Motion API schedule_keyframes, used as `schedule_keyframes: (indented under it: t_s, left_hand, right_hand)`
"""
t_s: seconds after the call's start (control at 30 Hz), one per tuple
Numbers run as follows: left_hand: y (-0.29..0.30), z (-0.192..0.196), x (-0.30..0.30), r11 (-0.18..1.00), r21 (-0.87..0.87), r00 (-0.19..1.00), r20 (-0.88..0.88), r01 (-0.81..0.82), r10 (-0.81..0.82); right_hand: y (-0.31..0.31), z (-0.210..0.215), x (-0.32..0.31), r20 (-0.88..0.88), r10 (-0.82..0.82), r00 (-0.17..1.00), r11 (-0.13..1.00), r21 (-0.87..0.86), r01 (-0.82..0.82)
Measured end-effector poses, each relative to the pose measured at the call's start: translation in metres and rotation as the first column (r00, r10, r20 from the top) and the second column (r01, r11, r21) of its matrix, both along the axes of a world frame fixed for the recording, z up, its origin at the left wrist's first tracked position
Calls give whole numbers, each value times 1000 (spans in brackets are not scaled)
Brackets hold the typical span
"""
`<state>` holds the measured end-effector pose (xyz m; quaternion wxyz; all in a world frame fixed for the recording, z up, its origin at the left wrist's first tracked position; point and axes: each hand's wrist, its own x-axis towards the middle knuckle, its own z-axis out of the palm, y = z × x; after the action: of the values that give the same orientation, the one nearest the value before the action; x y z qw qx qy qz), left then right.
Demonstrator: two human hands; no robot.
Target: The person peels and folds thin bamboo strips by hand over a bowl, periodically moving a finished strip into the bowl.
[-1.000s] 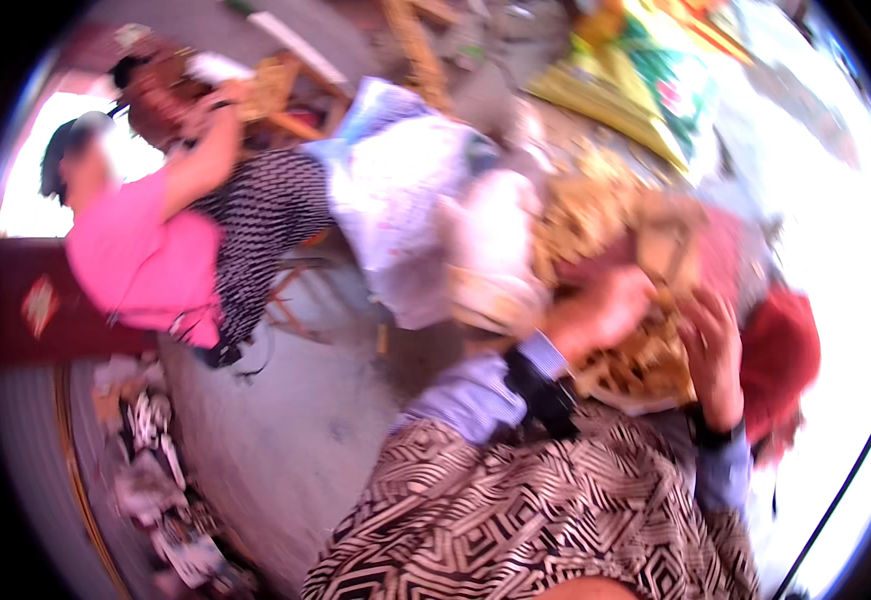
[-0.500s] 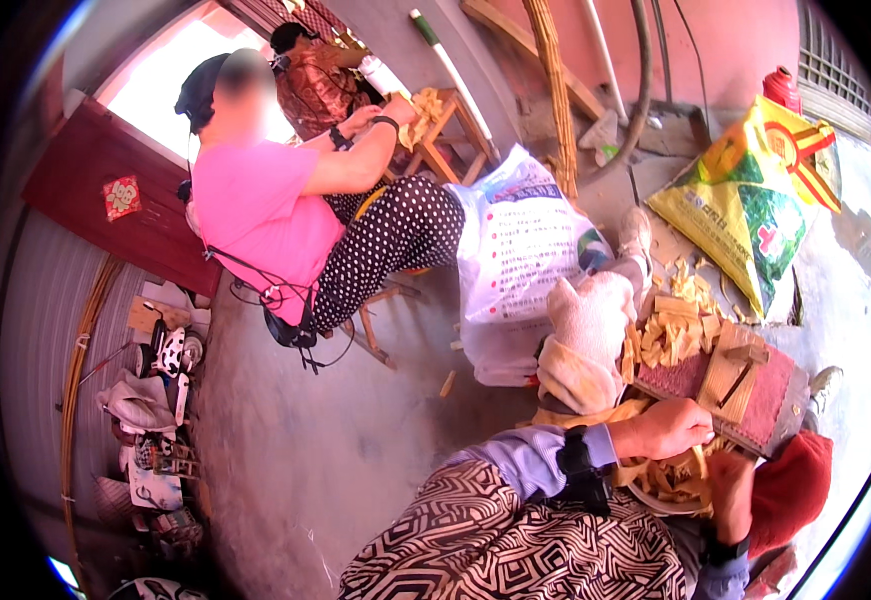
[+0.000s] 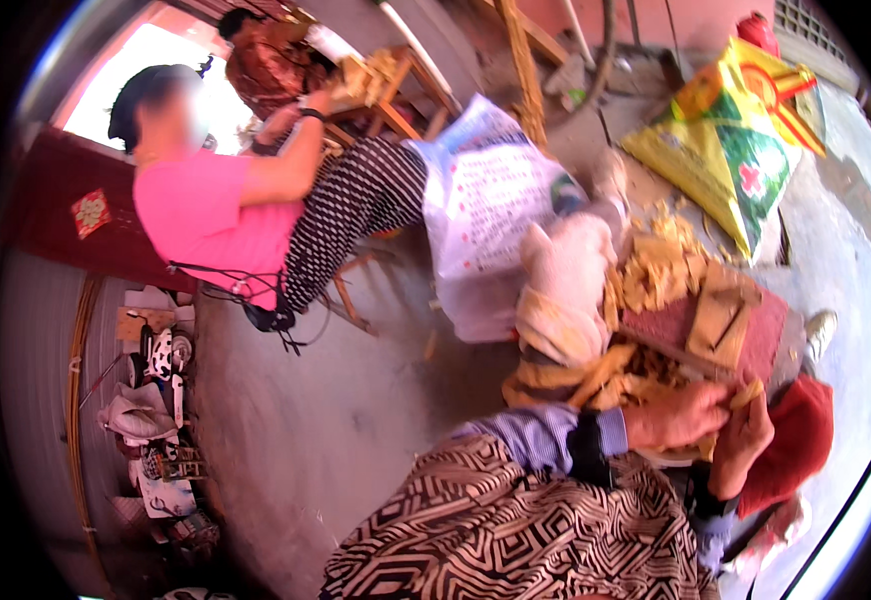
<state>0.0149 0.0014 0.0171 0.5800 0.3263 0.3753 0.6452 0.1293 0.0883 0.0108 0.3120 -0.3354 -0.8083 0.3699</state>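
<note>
Over a bowl (image 3: 676, 458) of tan, curled strips, my two hands are close together. My right hand (image 3: 746, 440) pinches a small tan strip (image 3: 748, 394) that sticks up from its fingers. My left hand (image 3: 681, 412) reaches in beside it, fingers closed; whether it also grips the strip is hidden. Just beyond them, a wooden board (image 3: 718, 330) with a dark crosspiece lies on a dark red surface (image 3: 768, 325). More tan strips (image 3: 661, 270) are heaped at its far left side.
A yellow and green sack (image 3: 726, 150) stands far right, a white plastic bag (image 3: 491, 210) left of the pink cloth (image 3: 568, 275). Red cloth (image 3: 794, 440) lies right of my right hand. A co-worker in a pink shirt (image 3: 211, 205) sits at the left, handling similar strips.
My hands have come together, and my right hand has risen with a tan strip showing in its fingers. The view has shifted, so the surroundings sit higher and further left.
</note>
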Motion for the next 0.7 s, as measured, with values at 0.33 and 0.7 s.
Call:
schedule_keyframes:
  t_s: [0.33,0.7]
  left_hand:
    - [-18,-14,-23,987,103,340,-930,-127,141]
    - [-15,-3,-29,968,226,522,-817,-105,247]
  right_hand:
    - [-13,-10,5,118,125,985,970,-225,-96]
    - [-17,-20,4,-594,-127,795,4,-801,-598]
